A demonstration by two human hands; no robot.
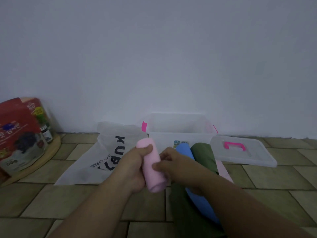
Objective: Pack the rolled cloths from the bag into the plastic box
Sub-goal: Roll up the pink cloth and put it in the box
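Observation:
A pink rolled cloth point(153, 166) is held above the floor in front of the clear plastic box point(180, 134). My left hand point(133, 166) grips the roll from the left, thumb over its upper part. My right hand point(169, 164) pinches it from the right. A blue rolled cloth point(184, 151) and a green rolled cloth point(204, 156) lie on the floor just right of my hands, partly hidden by my right arm. Another pale pink cloth point(223, 170) shows beside the green one. The white printed bag point(106, 153) lies flat to the left of the box.
The box's clear lid point(243, 152) with a pink handle lies on the tiled floor to the right. A round wooden board point(36, 165) with a red packaged jar point(20, 134) stands at the far left. A white wall runs behind the box.

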